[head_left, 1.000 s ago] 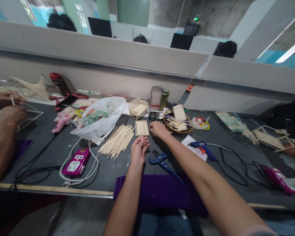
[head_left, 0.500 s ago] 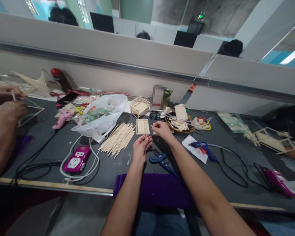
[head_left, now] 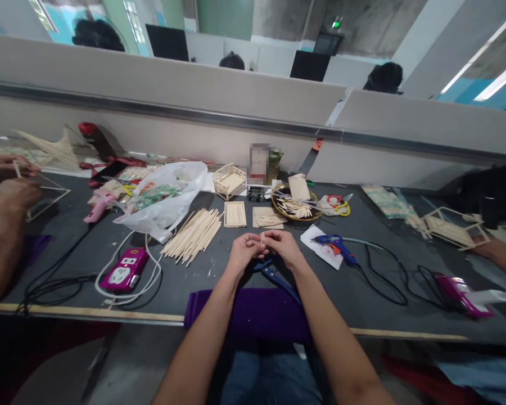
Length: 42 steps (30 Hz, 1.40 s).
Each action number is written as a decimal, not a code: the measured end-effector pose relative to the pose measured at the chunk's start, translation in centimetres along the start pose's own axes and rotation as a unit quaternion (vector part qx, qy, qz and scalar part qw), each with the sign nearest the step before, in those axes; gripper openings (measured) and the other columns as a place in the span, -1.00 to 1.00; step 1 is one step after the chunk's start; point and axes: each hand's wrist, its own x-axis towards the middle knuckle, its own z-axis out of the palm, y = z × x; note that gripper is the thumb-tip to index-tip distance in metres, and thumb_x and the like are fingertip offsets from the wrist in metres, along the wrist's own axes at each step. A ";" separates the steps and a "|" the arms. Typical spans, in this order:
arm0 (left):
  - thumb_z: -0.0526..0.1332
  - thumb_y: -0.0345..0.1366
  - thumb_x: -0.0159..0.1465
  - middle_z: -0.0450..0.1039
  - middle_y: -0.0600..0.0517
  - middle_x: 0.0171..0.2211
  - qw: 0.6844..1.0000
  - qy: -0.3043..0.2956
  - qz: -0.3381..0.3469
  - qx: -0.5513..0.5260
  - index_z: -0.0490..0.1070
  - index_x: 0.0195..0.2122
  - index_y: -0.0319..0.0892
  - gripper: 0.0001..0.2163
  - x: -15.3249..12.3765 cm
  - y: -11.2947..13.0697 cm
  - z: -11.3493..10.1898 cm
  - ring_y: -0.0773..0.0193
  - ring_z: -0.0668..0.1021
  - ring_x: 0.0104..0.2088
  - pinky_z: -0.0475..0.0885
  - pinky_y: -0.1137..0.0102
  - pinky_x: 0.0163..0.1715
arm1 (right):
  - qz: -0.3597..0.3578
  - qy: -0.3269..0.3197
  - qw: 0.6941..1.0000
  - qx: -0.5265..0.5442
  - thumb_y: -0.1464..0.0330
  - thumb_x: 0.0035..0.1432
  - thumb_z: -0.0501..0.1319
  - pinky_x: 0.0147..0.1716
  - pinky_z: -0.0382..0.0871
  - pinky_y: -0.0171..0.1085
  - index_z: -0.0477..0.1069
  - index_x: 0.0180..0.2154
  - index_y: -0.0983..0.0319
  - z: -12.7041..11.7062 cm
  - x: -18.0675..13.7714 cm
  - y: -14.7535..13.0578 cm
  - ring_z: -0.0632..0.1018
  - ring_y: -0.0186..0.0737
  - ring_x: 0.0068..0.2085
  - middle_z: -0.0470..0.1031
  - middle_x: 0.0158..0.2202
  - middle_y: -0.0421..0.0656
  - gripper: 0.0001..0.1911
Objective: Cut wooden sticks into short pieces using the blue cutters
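My left hand (head_left: 243, 251) and my right hand (head_left: 281, 246) meet over the dark table, fingertips pinched together on a short pale wooden stick (head_left: 262, 239) that stands upright between them. Just under my hands lies a blue-handled cutter (head_left: 273, 274). Beyond them lie a small flat panel of glued sticks (head_left: 235, 214), a second flat wooden piece (head_left: 268, 218) and a loose pile of long wooden sticks (head_left: 193, 234).
A wooden miniature bench (head_left: 229, 180), a basket of sticks (head_left: 294, 203), a white plastic bag (head_left: 167, 194), blue glue gun (head_left: 335, 246), pink glue gun (head_left: 95, 206), pink power strips (head_left: 124, 269) with cables. Purple cloth (head_left: 253, 314) at the near edge. Other people's hands (head_left: 9, 191) work at left and far right.
My right hand drew back from the flat panel toward me and joined my left hand; both now pinch the short stick closer to the near edge.
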 end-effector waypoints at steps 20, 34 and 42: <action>0.43 -0.23 -0.05 0.54 0.04 -0.51 0.984 -0.007 0.160 0.076 0.45 -0.40 -0.24 -0.73 -0.7 0.7 0.3 0.33 0.56 -0.52 0.50 0.42 -0.44 | 0.020 -0.018 0.969 0.244 0.28 -0.24 0.46 -0.70 0.06 -0.48 0.52 -0.40 0.27 -0.2 -0.3 -0.2 0.33 -0.49 -0.59 0.46 -0.54 -0.24 -0.69; 0.43 -0.22 -0.04 0.56 0.03 -0.48 0.985 -0.016 0.153 0.077 0.45 -0.38 -0.23 -0.73 -1.1 1.1 0.8 0.30 0.58 -0.48 0.49 0.41 -0.40 | 0.030 -0.027 0.960 0.277 0.28 -0.25 0.47 -0.65 0.15 -0.45 0.55 -0.41 0.28 0.0 -0.2 0.1 0.37 -0.47 -0.59 0.46 -0.57 -0.24 -0.70; 0.42 -0.25 0.00 0.59 -0.02 -0.42 0.987 -0.046 0.149 0.038 0.51 -0.33 -0.25 -0.75 -1.2 1.1 0.6 0.28 0.60 -0.46 0.51 0.41 -0.41 | 0.035 -0.045 0.955 0.290 0.27 -0.23 0.46 -0.64 0.18 -0.47 0.53 -0.41 0.28 -0.1 -0.7 -0.6 0.39 -0.46 -0.59 0.45 -0.61 -0.25 -0.70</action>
